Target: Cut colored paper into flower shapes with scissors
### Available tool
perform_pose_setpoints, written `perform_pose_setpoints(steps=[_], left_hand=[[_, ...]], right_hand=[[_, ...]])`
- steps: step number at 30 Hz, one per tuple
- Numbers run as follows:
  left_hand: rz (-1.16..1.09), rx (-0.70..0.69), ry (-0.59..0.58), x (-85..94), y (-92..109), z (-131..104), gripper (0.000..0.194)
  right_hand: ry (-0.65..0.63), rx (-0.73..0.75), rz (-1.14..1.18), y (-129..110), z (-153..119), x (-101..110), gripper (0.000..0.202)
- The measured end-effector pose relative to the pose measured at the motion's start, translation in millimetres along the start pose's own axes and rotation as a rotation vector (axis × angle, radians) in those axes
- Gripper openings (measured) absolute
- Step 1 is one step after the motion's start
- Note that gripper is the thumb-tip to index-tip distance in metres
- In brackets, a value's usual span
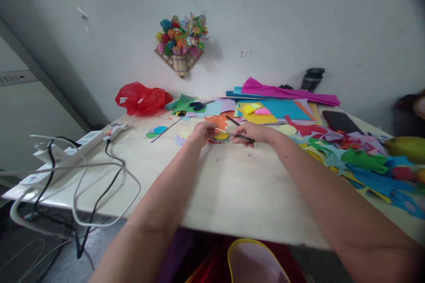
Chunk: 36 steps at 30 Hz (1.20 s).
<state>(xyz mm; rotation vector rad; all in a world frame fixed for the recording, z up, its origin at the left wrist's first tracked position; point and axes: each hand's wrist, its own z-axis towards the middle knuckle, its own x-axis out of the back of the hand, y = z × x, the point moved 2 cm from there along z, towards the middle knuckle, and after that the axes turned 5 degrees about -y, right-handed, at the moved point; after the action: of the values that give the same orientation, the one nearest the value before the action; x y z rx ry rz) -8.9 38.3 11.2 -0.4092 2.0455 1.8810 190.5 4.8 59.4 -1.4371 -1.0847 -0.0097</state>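
Holding a slim black-handled tool (247, 138) above the desk's (232, 190) far half, long axis roughly side to side. Gripping the dark end in right hand (251, 131), pinching the thin end in left (202, 133). Can read "217" or "Z17" on wall (245, 35), no brands tho.

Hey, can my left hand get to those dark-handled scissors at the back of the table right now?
Probably yes. The scissors look just beyond your left hand, with only flat paper seemingly between. Your fingers look pinched on the thin tool, though, so they'd likely have to let go first.
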Motion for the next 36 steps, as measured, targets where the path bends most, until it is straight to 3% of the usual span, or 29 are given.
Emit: perform_pose_setpoints(steps=[14,24,36], left_hand=[[0.060,-0.126,-0.020,1.2,6,-3,0.008],[-0.046,-0.177,0.073,7.1,8,-1,0.010],[-0.136,-0.223,0.097,4.5,3,-1,0.015]], right_hand=[[-0.016,0.016,-0.102,-2,4,0,0.039],[-0.076,0.001,-0.103,10,1,10,0.044],[0.016,0.085,0.019,23,3,19,0.043]])
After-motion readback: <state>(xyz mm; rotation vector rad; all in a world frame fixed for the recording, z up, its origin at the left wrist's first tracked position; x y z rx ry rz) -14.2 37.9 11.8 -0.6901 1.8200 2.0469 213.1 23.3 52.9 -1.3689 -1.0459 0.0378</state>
